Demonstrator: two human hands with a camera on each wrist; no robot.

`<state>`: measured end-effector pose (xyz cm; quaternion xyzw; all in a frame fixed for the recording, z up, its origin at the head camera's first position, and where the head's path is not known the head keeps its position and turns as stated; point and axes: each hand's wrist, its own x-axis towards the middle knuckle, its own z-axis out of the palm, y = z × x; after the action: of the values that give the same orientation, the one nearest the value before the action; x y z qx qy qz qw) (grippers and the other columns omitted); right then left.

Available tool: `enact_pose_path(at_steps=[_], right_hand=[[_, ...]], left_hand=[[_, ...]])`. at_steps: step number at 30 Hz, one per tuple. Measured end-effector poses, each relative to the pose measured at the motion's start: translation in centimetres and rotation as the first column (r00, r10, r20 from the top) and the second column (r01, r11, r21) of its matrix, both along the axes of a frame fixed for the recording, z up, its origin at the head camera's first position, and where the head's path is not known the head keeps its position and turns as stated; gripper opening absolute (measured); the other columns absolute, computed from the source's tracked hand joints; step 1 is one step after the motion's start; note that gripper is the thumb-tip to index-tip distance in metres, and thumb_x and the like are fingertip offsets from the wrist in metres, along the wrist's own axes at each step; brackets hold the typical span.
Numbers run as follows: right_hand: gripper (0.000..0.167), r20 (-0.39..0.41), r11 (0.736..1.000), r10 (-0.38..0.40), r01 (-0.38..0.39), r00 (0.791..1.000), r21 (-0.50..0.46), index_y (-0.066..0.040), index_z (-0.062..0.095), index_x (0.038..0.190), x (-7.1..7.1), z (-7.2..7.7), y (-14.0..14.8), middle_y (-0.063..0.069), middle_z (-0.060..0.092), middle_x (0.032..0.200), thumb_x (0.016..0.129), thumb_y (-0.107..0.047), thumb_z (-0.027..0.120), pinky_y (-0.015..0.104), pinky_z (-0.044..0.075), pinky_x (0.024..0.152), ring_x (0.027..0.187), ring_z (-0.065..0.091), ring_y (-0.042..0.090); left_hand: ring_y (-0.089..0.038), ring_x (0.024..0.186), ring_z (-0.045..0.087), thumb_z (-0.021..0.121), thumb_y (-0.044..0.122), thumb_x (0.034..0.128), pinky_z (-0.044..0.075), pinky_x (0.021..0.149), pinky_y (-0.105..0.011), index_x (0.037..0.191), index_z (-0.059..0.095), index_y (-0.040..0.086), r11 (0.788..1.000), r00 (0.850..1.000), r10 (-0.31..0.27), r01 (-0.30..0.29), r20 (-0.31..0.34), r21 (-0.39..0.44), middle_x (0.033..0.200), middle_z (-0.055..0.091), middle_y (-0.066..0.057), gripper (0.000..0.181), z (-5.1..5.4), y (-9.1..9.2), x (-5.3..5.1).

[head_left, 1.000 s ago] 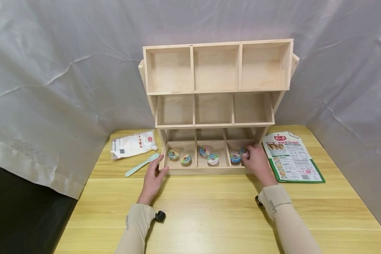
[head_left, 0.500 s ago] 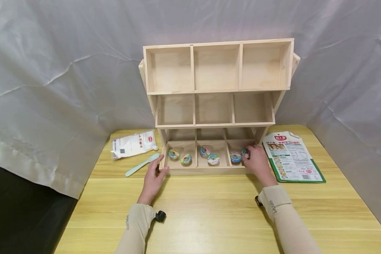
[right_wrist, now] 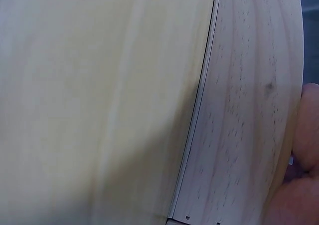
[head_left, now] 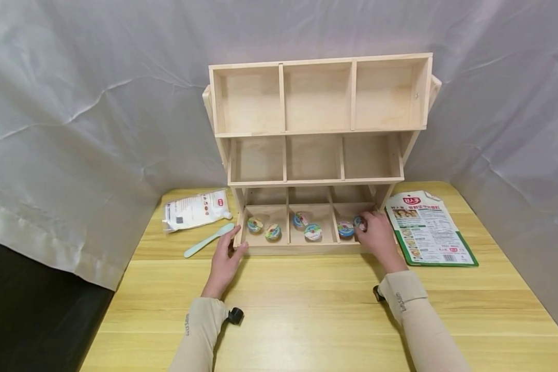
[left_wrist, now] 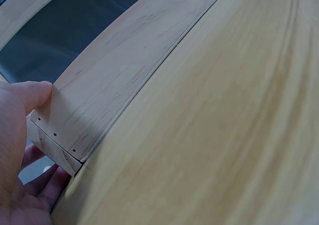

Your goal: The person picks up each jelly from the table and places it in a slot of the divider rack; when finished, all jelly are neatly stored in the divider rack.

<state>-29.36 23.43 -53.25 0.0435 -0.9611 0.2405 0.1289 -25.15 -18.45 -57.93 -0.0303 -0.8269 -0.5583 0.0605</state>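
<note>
My left hand [head_left: 223, 262] grips the front left corner of a wooden rack [head_left: 318, 184]; in the left wrist view, the thumb [left_wrist: 35, 94] lies on the top edge of its front board. Inside the bottom right compartment, the fingers of my right hand [head_left: 376, 237] pinch a small jelly cup [head_left: 359, 223], partly hidden by them. Beside it sits another jelly cup [head_left: 345, 229] with a blue rim. Two jelly cups [head_left: 313, 232] lie in the middle compartment and two more jelly cups [head_left: 273, 232] in the left one. The right wrist view shows only part of that hand, at its edge.
The rack's two upper tiers have three compartments each. Left of it, a white packet [head_left: 196, 211] and a mint green spatula [head_left: 209, 241] lie on the wooden table [head_left: 297, 310]. A green and white food pouch [head_left: 430, 229] lies to its right. Grey fabric [head_left: 97, 103] hangs behind.
The jelly cup at my right fingers has shifted slightly right, leaving a small gap from the blue-rimmed one. My left hand keeps its place on the rack.
</note>
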Motion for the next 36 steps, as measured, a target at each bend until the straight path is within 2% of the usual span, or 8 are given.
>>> enact_pose_path(at_steps=[16, 36], right_hand=[[0.036, 0.01, 0.999, 0.027, -0.027, 1.0, -0.022, 0.009, 0.068, 0.12, 0.13, -0.37, 0.28, 0.034, 0.066, 0.116, 0.091, -0.013, 0.069, 0.064, 0.048, 0.098, 0.111, 0.059, 0.052], [0.036, -0.003, 0.999, 0.022, -0.022, 1.0, -0.038, 0.007, 0.069, 0.12, 0.11, -0.73, 0.39, 0.032, 0.067, 0.115, 0.09, -0.014, 0.07, 0.062, 0.05, 0.094, 0.108, 0.06, 0.05]], left_hand=[[-0.033, 0.14, 0.047, 0.065, 0.031, 0.1035, 0.042, 0.115, -0.05, 0.155, 0.047, 0.024, 1.0, 1.0, 0.001, -0.001, -0.003, 0.001, 0.155, 0.044, -0.01, 0.055, -0.06, -0.02, -0.07], [-0.03, 0.132, 0.052, 0.066, 0.028, 0.1032, 0.045, 0.11, -0.048, 0.155, 0.048, 0.024, 1.0, 1.0, 0.003, -0.003, -0.002, 0.001, 0.152, 0.047, -0.009, 0.055, -0.03, -0.01, -0.12]])
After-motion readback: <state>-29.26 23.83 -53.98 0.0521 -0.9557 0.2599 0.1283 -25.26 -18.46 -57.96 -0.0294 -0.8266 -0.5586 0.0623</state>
